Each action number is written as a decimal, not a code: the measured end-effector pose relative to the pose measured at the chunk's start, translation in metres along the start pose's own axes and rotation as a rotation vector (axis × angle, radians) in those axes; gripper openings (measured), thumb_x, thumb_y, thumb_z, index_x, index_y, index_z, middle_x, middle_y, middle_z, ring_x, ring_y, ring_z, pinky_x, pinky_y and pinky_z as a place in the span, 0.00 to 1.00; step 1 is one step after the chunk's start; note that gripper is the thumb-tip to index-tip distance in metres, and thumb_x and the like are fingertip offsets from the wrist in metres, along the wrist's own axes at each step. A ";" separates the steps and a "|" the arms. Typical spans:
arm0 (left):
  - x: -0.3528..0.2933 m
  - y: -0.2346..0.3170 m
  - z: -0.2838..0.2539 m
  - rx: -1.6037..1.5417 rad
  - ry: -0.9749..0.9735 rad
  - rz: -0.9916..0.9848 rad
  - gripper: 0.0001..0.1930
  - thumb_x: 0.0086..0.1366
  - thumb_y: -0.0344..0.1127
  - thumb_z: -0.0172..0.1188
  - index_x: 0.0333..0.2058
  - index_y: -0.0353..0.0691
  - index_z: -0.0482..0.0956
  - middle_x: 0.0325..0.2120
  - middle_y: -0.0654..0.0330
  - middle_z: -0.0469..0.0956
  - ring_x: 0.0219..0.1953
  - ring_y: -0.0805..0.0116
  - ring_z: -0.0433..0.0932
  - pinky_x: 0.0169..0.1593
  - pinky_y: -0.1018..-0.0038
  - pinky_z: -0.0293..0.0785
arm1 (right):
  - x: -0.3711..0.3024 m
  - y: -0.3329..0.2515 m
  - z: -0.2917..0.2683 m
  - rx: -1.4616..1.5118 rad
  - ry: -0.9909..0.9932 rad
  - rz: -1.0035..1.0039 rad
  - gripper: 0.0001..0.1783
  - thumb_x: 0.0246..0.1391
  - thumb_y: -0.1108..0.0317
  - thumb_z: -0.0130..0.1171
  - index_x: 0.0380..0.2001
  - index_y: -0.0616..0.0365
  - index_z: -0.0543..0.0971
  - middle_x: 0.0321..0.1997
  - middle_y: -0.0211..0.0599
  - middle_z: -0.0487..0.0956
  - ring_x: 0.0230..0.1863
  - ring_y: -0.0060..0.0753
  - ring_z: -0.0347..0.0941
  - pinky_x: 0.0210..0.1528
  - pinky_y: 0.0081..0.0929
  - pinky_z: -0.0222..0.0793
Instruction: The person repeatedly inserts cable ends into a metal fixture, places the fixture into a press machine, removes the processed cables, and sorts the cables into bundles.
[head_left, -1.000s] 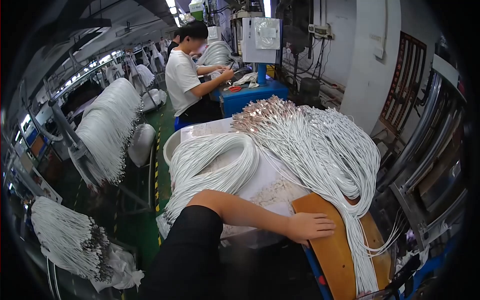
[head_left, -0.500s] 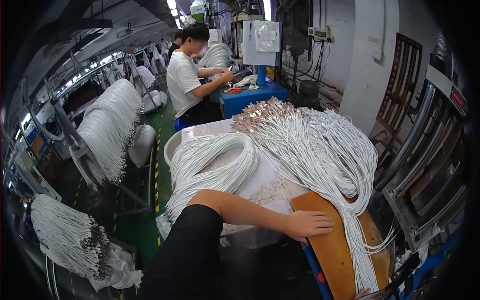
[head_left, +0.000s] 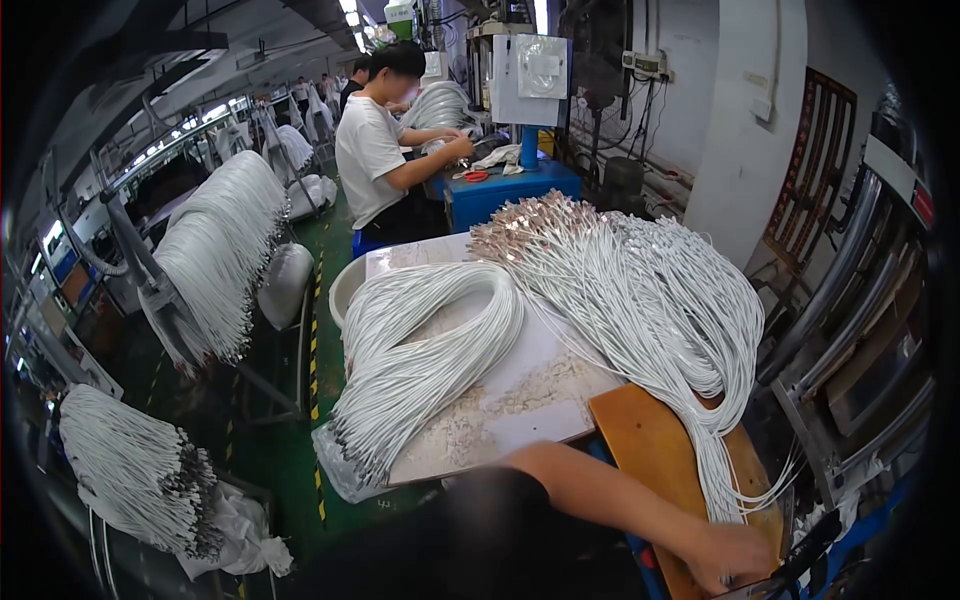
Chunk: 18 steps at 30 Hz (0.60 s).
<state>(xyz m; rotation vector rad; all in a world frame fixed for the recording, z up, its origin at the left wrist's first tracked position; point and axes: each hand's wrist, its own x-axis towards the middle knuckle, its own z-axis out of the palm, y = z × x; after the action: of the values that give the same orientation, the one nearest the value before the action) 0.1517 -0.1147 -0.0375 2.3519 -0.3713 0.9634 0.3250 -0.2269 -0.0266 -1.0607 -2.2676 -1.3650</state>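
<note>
My left forearm reaches from the lower middle to the right, and my left hand (head_left: 728,556) is over the lower end of a strand of white cables (head_left: 722,490). Its fingers are blurred and point down, so I cannot tell whether they grip the strand. The cables lie along an orange-brown board (head_left: 655,440) and run up into a large heap of white cables (head_left: 660,290) with copper-coloured ends (head_left: 530,225). A looped bundle of white cables (head_left: 430,340) rests on the white tabletop (head_left: 540,400) to the left. My right hand is out of view.
Cable bundles hang on a rack (head_left: 215,250) at the left, with another bundle (head_left: 135,470) below. A person in a white shirt (head_left: 372,155) works at a blue bench (head_left: 510,192), where red-handled scissors (head_left: 472,176) lie. Metal machinery (head_left: 850,320) stands at the right.
My left hand has left the upper part of the board and moved right and nearer, to the strand's lower end. The fingertips seen at the bottom edge before no longer show.
</note>
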 end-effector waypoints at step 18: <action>-0.009 -0.030 -0.036 0.307 -0.420 -0.558 0.19 0.54 0.43 0.64 0.33 0.30 0.78 0.31 0.48 0.79 0.41 0.51 0.77 0.46 0.60 0.72 | 0.078 -0.009 -0.041 0.672 -0.742 0.820 0.28 0.48 0.54 0.64 0.48 0.61 0.75 0.40 0.59 0.78 0.41 0.59 0.76 0.43 0.46 0.71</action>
<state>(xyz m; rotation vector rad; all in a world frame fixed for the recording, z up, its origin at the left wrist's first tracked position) 0.1389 -0.0686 -0.0345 2.7086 0.2975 0.2735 0.2597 -0.2305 0.0333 -2.0598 -1.9811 0.1465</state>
